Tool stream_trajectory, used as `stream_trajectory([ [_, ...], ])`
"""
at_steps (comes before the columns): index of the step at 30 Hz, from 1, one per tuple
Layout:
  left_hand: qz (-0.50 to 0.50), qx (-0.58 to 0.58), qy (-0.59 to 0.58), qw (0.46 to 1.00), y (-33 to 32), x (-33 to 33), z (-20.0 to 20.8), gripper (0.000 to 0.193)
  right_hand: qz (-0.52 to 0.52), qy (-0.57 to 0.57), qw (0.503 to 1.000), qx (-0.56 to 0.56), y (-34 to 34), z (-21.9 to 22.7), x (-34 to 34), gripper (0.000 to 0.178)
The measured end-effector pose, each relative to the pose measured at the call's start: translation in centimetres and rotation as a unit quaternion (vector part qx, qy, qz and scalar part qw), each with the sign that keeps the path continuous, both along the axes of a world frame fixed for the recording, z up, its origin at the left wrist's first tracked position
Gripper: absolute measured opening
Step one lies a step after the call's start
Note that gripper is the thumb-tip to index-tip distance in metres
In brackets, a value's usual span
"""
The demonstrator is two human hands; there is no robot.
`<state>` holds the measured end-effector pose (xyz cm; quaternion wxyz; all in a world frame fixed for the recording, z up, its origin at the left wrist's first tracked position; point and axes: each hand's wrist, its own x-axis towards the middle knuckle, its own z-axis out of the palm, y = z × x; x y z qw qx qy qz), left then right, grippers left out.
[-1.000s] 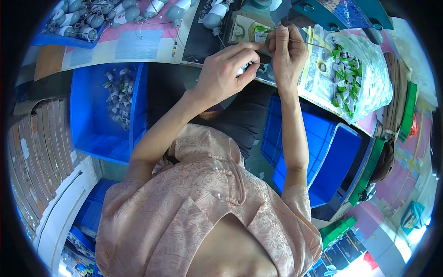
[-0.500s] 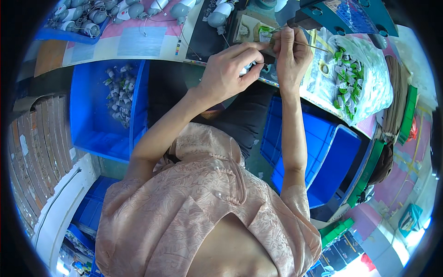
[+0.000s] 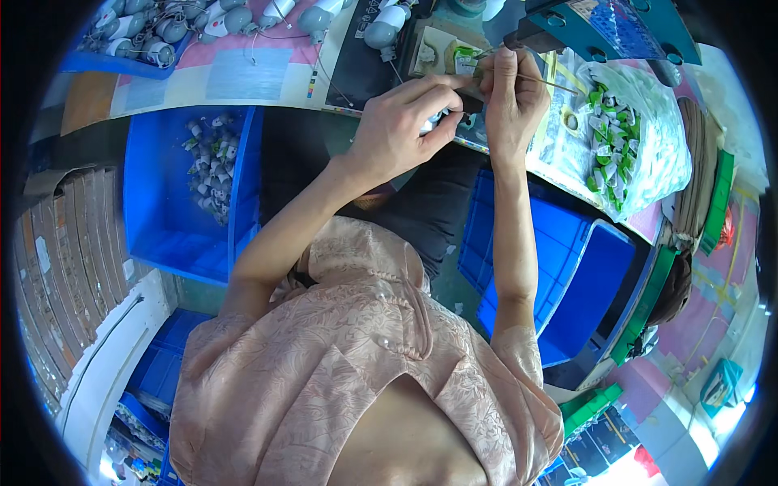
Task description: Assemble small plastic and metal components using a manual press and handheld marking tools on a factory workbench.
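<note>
My left hand (image 3: 403, 123) is closed round a small white part (image 3: 433, 121) with a dark bit at its end, mostly hidden by the fingers. My right hand (image 3: 515, 99) pinches a thin brownish rod (image 3: 553, 83), which sticks out to the right past the knuckles. The fingertips of both hands almost meet above the table's front edge. Just beyond them a small green-and-white piece (image 3: 465, 60) sits by a pale block (image 3: 434, 50). Behind my left hand lies a grey-and-white bulb (image 3: 381, 34) with a wire trailing toward me.
Wired bulbs fill a blue tray (image 3: 121, 65) at the far left. A clear plastic bag (image 3: 660, 154) of green-and-white pieces lies on the right. A teal machine (image 3: 616, 32) overhangs the back right. Blue bins (image 3: 174, 231) stand below the table on both sides of my legs.
</note>
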<state>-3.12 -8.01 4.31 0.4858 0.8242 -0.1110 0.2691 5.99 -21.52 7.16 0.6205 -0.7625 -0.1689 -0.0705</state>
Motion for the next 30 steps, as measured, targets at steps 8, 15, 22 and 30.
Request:
stream_trajectory([
  [8, -0.003, 0.001, 0.007, 1.0, -0.03, 0.0, -0.01, 0.016, 0.004, -0.01, 1.0, 0.019, -0.1, -0.09, 0.11, 0.041],
  [15, 0.001, 0.002, 0.005, 1.0, -0.05, 0.0, 0.03, 0.016, -0.018, 0.026, 0.998, 0.054, -0.23, 0.52, -0.16, 0.04],
  [22, -0.002, 0.004, 0.012, 1.0, -0.05, -0.1, 0.11, 0.016, -0.002, -0.002, 1.0, -0.002, -0.25, 0.03, 0.17, 0.034],
  [30, 0.014, 0.023, -0.043, 0.999, 0.07, 0.29, -0.46, 0.018, 0.007, -0.02, 0.999, -0.045, 0.15, 0.12, 0.28, 0.036],
])
